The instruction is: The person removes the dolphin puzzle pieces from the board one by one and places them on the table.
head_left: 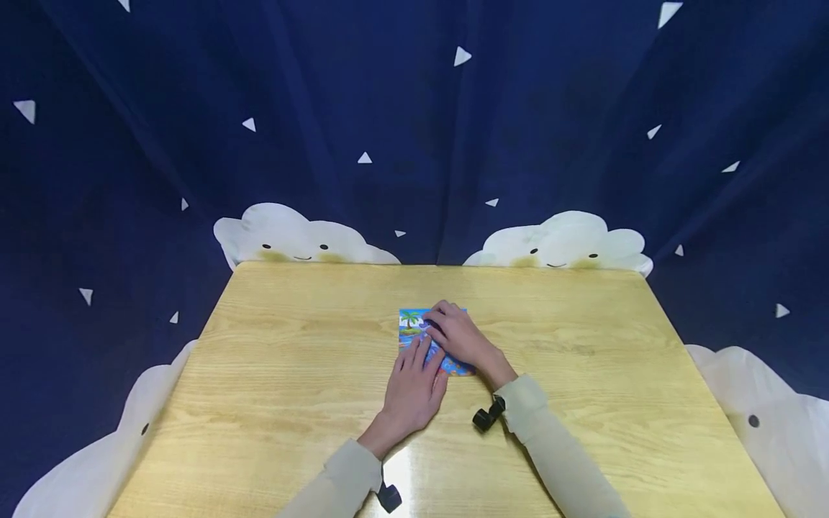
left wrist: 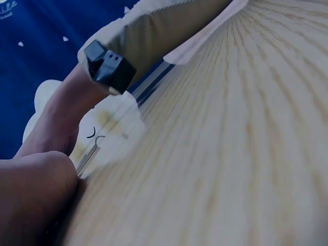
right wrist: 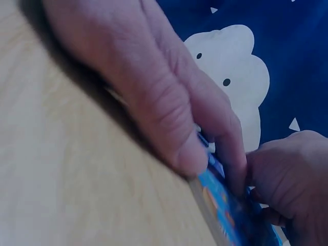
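A small, flat, square board [head_left: 408, 322] printed with a palm tree, blue sea and orange patches lies on the table, largely covered by both hands. My left hand [head_left: 414, 388] rests on its lower left part with the fingers stretched forward. From the right, my right hand [head_left: 456, 338] reaches over its upper right part, fingers bent down and tips on the picture. In the right wrist view, the left thumb [right wrist: 187, 156] lies along the edge of the board [right wrist: 218, 197], and the right hand [right wrist: 294, 179] is close by. Whether the right fingertips pinch anything is hidden.
The wooden table [head_left: 291, 374] extends around the board on every side. A dark blue curtain [head_left: 414, 108] with white triangles hangs behind it, with smiling white clouds [head_left: 304, 237] at the back edge. Each wrist carries a small black camera [head_left: 488, 415].
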`<action>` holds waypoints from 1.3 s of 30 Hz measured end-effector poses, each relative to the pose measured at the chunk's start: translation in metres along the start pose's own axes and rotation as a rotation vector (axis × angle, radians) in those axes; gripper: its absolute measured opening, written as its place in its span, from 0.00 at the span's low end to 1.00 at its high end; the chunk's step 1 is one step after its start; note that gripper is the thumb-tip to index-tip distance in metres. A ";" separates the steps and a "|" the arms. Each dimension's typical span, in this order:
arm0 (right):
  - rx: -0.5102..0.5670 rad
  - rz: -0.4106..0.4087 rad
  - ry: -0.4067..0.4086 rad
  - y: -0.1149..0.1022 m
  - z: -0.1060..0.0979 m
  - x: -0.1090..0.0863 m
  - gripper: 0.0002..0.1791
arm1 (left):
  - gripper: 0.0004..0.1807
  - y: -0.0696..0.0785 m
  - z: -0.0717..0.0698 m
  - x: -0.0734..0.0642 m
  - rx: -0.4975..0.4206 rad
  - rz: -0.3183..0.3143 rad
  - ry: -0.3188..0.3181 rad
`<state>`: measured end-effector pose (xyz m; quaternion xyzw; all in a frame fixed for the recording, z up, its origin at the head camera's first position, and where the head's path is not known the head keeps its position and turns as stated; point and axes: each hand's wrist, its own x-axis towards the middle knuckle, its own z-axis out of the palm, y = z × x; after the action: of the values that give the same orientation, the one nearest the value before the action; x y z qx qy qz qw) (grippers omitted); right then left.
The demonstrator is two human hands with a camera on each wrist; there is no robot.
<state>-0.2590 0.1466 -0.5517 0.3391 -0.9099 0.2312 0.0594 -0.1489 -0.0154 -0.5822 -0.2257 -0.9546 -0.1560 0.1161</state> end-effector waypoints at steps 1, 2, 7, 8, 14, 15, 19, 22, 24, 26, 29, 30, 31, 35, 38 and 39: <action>0.011 0.005 -0.005 -0.001 0.001 0.002 0.17 | 0.27 0.000 0.001 -0.001 0.005 0.005 0.000; 0.022 0.012 -0.006 -0.001 0.001 0.003 0.17 | 0.27 0.001 0.003 -0.001 0.001 0.008 -0.003; 0.046 0.018 -0.003 -0.005 0.007 0.010 0.18 | 0.25 0.001 0.004 -0.002 -0.003 0.006 0.008; 0.046 0.020 -0.006 -0.005 0.008 0.012 0.19 | 0.25 0.001 0.004 -0.002 0.002 0.004 0.009; 0.031 0.094 -0.020 -0.009 0.012 0.012 0.23 | 0.23 0.001 0.005 -0.005 0.014 0.013 0.027; 0.025 0.106 -0.016 -0.009 0.012 0.012 0.23 | 0.23 0.001 0.006 -0.005 0.013 0.017 0.031; 0.009 0.114 0.000 -0.009 0.012 0.013 0.22 | 0.23 0.000 0.006 -0.004 0.025 0.022 0.038; 0.001 0.096 0.000 -0.010 0.009 0.015 0.21 | 0.23 -0.001 0.006 -0.003 0.034 0.021 0.043; -0.004 0.094 -0.009 -0.011 0.008 0.016 0.21 | 0.23 -0.001 0.006 -0.002 0.029 0.017 0.043; -0.003 0.102 -0.018 -0.011 0.005 0.018 0.22 | 0.24 -0.002 0.006 -0.001 0.019 0.017 0.042; 0.002 0.135 -0.040 -0.010 0.003 0.020 0.23 | 0.25 -0.001 0.005 0.000 -0.005 0.016 0.030; 0.002 0.143 -0.044 -0.009 0.003 0.020 0.22 | 0.25 -0.001 0.005 0.001 -0.007 0.019 0.031; 0.002 0.149 -0.050 -0.009 0.003 0.021 0.22 | 0.26 -0.001 0.004 0.001 -0.010 0.021 0.032; 0.008 0.147 -0.065 -0.007 0.005 0.022 0.21 | 0.26 -0.001 0.003 0.000 0.013 0.023 0.039; 0.013 0.141 -0.078 -0.007 0.006 0.023 0.21 | 0.27 -0.001 0.003 -0.001 0.029 0.019 0.025; 0.018 0.142 -0.081 -0.007 0.006 0.022 0.21 | 0.27 -0.001 0.003 -0.001 0.028 0.017 0.015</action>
<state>-0.2711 0.1260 -0.5479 0.2834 -0.9313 0.2290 0.0031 -0.1486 -0.0153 -0.5858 -0.2307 -0.9539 -0.1435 0.1277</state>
